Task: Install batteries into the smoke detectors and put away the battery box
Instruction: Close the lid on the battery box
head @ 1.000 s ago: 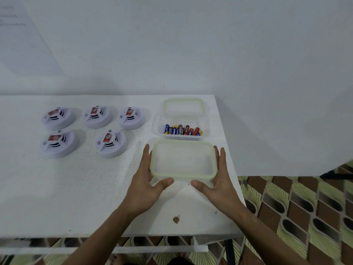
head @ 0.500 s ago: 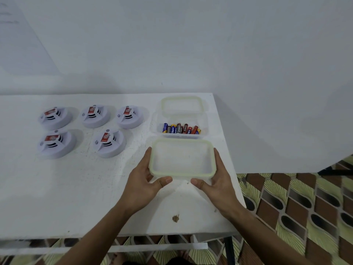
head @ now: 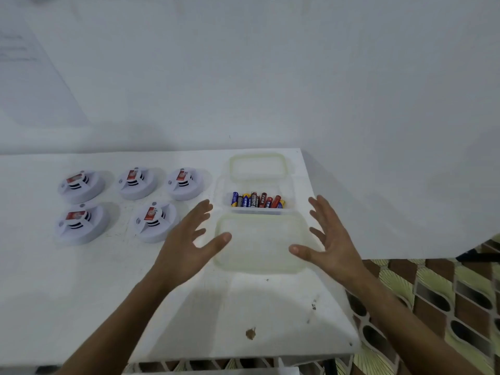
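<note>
A clear battery box (head: 258, 182) with a pale green rim sits open near the table's right edge, several coloured batteries (head: 257, 200) lined up inside it. Its lid (head: 259, 243) lies flat on the table just in front of the box. My left hand (head: 189, 239) hovers to the lid's left, fingers spread and holding nothing. My right hand (head: 328, 239) hovers to the lid's right, likewise spread. Several white round smoke detectors (head: 154, 220) with red labels sit in two rows at the left.
The white table (head: 81, 293) ends close to the right of the box and lid, with patterned floor (head: 446, 293) beyond. A white wall rises behind. A small brown stain (head: 250, 333) marks the table near the front edge.
Both hands have let go of the lid and drawn apart with fingers spread. The lid now rests on the table in front of the box.
</note>
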A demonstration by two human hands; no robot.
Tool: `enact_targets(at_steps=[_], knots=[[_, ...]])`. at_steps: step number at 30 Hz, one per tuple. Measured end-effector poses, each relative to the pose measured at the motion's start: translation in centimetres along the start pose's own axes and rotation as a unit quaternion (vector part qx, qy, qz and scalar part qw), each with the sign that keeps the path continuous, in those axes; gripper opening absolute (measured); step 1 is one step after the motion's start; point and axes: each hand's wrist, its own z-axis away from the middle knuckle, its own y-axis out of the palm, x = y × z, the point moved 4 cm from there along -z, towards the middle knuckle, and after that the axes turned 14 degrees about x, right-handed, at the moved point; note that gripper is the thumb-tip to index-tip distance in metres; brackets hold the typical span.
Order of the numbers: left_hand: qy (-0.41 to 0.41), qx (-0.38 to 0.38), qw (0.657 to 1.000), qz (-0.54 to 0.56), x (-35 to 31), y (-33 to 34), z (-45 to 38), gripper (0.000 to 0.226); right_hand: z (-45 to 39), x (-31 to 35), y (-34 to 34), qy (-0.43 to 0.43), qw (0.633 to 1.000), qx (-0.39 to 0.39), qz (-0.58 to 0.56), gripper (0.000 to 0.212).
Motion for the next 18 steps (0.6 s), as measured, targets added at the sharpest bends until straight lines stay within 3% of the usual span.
enact_targets(at_steps=[6,10,15,18], knots=[[0.044,-0.019,0.998,-0.036,-2.1,-2.6,-7.2,0.079,-6.2,3.4,-2.2,-0.026,0.999,0.001,0.038,0.103],[0.038,-0.018,0.995,-0.087,-2.5,-3.9,-12.9,0.071,-11.5,3.8,-3.6,-0.009,0.996,0.020,0.087,0.088],[0.005,0.040,0.982,-0.182,-1.4,-5.3,-19.2,0.070,-18.1,1.4,-6.5,0.022,0.990,0.027,0.134,0.079],[-0.024,0.091,0.973,-0.211,-0.1,-5.3,-21.9,0.075,-20.7,-0.7,-7.7,0.052,0.987,0.052,0.146,0.085]])
